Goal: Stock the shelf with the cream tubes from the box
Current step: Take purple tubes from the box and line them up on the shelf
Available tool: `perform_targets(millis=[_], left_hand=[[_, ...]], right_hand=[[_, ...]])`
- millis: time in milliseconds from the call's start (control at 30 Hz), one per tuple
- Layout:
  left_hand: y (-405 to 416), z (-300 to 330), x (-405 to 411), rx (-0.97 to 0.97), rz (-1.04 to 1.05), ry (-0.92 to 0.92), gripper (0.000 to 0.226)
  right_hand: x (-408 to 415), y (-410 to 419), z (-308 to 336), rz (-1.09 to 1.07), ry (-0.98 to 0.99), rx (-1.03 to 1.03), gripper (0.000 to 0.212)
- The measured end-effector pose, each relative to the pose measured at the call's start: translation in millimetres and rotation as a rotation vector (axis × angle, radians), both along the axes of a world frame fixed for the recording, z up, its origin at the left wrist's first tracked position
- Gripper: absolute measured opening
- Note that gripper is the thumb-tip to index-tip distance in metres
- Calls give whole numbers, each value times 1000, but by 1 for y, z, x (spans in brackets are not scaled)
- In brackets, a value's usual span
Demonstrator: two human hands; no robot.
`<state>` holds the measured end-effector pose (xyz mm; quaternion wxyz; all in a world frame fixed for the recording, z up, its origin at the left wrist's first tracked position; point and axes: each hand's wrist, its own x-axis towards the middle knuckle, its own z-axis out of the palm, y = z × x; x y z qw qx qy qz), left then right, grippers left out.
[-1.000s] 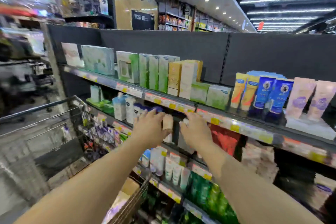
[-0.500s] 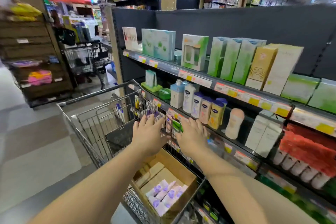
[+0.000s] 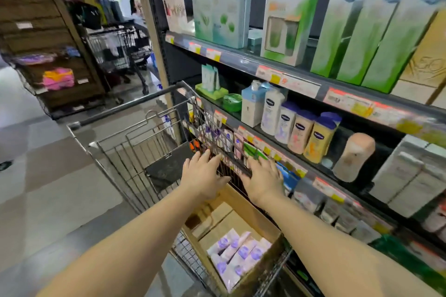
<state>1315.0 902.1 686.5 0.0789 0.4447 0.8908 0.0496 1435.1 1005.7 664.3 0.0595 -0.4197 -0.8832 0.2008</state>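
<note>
Cream tubes [image 3: 237, 254] with purple marks lie packed together in the near end of the cardboard box [image 3: 243, 202], and the box sits inside the wire cart [image 3: 135, 152] just beside the shelf [image 3: 311, 171], so you can reach both without walking. In the head view, your left hand [image 3: 201, 179] and right hand [image 3: 263, 179] are stretched forward over the far end of the box, palms down, close to the cart's right rim. The fingers of both hands are spread and hold nothing. I think you are reaching for more tubes.
</note>
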Motion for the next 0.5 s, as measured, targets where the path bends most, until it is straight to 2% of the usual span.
perform_targets(millis=[300, 500], left_hand=[[46, -95, -30, -152, -139, -91, 70], [72, -161, -54, -251, -229, -200, 69]], right_hand=[[16, 36, -71, -125, -135, -103, 58], [-4, 45, -122, -233, -206, -229, 57]])
